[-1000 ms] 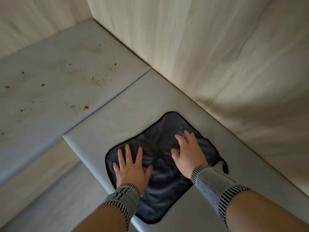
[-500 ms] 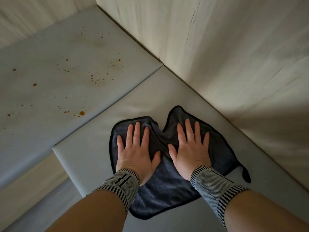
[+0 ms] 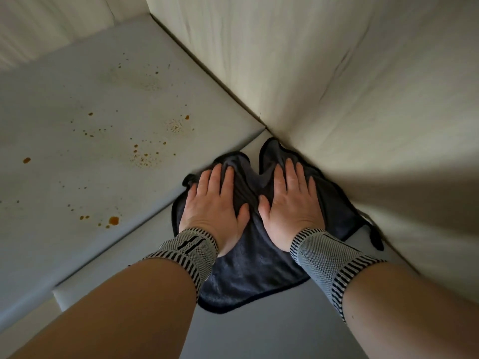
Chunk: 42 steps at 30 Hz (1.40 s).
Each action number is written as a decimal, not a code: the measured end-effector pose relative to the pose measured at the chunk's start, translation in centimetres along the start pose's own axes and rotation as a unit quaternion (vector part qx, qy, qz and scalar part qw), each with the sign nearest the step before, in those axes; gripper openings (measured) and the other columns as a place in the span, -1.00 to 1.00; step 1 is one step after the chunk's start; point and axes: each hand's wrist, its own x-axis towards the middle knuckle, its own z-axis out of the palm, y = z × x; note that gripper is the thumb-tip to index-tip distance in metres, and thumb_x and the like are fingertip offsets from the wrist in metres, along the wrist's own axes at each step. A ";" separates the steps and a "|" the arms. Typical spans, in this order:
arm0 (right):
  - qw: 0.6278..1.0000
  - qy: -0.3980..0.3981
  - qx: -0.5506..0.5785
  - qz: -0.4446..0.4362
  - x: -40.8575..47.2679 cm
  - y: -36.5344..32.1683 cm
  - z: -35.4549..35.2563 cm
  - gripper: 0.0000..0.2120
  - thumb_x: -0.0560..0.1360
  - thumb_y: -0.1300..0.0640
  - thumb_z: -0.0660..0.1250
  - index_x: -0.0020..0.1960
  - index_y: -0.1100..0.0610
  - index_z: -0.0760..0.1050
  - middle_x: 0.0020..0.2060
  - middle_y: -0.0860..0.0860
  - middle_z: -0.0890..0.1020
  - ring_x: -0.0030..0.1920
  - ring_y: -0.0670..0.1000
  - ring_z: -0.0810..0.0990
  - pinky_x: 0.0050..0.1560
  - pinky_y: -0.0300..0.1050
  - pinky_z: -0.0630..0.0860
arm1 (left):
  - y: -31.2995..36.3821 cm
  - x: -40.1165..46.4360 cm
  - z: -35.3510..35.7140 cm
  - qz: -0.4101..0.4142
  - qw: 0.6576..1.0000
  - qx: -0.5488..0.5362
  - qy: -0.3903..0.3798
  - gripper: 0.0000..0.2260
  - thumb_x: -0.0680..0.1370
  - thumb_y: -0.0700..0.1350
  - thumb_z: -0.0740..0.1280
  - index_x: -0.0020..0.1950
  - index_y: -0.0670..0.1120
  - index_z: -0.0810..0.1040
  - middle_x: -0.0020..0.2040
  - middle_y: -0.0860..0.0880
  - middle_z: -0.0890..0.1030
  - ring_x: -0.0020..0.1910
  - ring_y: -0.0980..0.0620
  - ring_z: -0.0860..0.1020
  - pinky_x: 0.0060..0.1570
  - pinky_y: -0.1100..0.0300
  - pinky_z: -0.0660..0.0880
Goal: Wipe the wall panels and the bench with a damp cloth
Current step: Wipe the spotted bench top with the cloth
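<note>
A dark grey cloth point(image 3: 248, 275) lies bunched on the pale grey bench point(image 3: 160, 242), pushed up against the corner where the bench meets the light wood wall panel point(image 3: 337, 86). My left hand point(image 3: 212, 206) presses flat on the cloth's left half, fingers straight. My right hand point(image 3: 290, 203) presses flat on its right half, fingers straight and close to the wall. Both wrists wear striped knit bands. The cloth's far edge folds up between my hands.
A second bench section point(image 3: 77, 151) on the left carries several orange-brown spots and specks point(image 3: 114, 220). Another wood panel point(image 3: 51, 24) rises behind it. A seam point(image 3: 202, 174) separates the two bench sections.
Both hands have pushed the cloth forward along the bench into the corner by the wall. The cloth went from flat to bunched in the middle.
</note>
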 end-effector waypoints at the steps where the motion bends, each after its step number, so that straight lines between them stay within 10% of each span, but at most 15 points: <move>1: 1.000 0.004 -0.004 -0.010 1.4 -0.2 -0.3 -0.30 0.60 -0.18 -0.05 0.58 0.15 -0.19 0.57 0.11 -0.16 0.56 0.10 -0.17 0.54 0.07 -0.16 | -0.1 0.4 0.0 -0.003 1.000 -0.014 0.006 -0.30 0.59 0.27 -0.15 0.59 -0.05 -0.32 0.62 -0.03 -0.23 0.59 -0.07 -0.19 0.55 -0.02 -0.12; 9: 0.999 0.041 -0.009 -0.021 6.8 -2.3 -1.3 -0.45 0.56 -0.11 -0.03 0.54 -0.02 0.15 0.53 0.02 0.18 0.47 0.13 0.17 0.38 0.14 0.16 | -0.3 0.5 0.8 -0.006 0.999 -0.033 0.002 -0.20 0.41 0.26 -0.36 0.60 -0.07 -0.28 0.62 -0.04 -0.19 0.59 -0.08 -0.14 0.52 0.00 -0.14; 13: 0.974 0.041 -0.020 -0.222 6.3 -1.8 -1.0 -0.52 0.45 -0.03 0.00 0.20 0.07 0.54 0.23 0.02 0.55 0.31 0.18 0.45 0.30 0.24 0.37 | -0.2 0.4 0.5 -0.019 0.999 -0.022 -0.018 -0.16 0.36 0.26 -0.38 0.60 -0.10 -0.24 0.62 -0.09 -0.17 0.59 -0.10 -0.16 0.52 -0.01 -0.17; 19: 0.996 0.066 0.050 -0.023 7.6 -2.5 -1.7 -0.49 0.51 -0.04 0.10 0.42 0.10 0.30 0.45 0.05 0.29 0.47 0.11 0.20 0.45 0.06 0.16 | -0.3 0.4 0.9 -0.014 0.999 -0.046 0.004 -0.20 0.43 0.28 -0.25 0.62 -0.05 -0.14 0.63 -0.04 -0.07 0.59 -0.08 -0.06 0.52 -0.03 -0.10; 25: 0.970 0.020 -0.005 -0.244 7.2 -1.4 -1.2 -0.47 0.45 -0.01 0.00 0.28 0.13 0.50 0.29 0.05 0.52 0.40 0.15 0.39 0.41 0.15 0.27 | -0.1 0.4 0.3 -0.024 0.999 -0.008 -0.033 -0.13 0.35 0.26 -0.39 0.60 -0.12 -0.20 0.62 -0.11 -0.12 0.59 -0.11 -0.14 0.52 -0.01 -0.18; 29: 0.987 0.016 0.008 -0.162 8.2 -1.2 -1.7 -0.43 0.50 -0.08 0.14 0.47 0.09 0.26 0.45 0.01 0.29 0.52 0.09 0.11 0.52 0.03 0.06 | -0.3 0.5 0.7 -0.020 1.000 -0.022 -0.007 -0.18 0.43 0.27 -0.26 0.62 -0.11 -0.10 0.62 -0.09 -0.03 0.59 -0.09 -0.03 0.52 -0.03 -0.06; 34: 0.998 0.053 0.031 0.015 3.6 0.0 -0.4 -0.34 0.49 -0.14 0.08 0.52 0.15 0.20 0.46 0.12 0.31 0.43 0.14 0.29 0.38 0.10 0.26 | -0.5 0.7 1.9 -0.004 0.998 -0.019 0.055 -0.31 0.50 0.24 0.05 0.54 -0.12 0.23 0.50 -0.13 0.35 0.44 -0.16 0.36 0.35 -0.14 0.33; 42: 0.999 0.001 0.012 0.043 6.4 -3.1 -1.5 -0.42 0.56 -0.14 0.03 0.55 -0.08 0.04 0.53 0.13 0.07 0.41 0.24 0.14 0.39 0.21 0.11 | -0.4 0.5 2.0 -0.015 0.999 -0.004 0.051 -0.30 0.50 0.23 0.02 0.54 -0.15 0.24 0.52 -0.13 0.33 0.46 -0.15 0.32 0.38 -0.14 0.30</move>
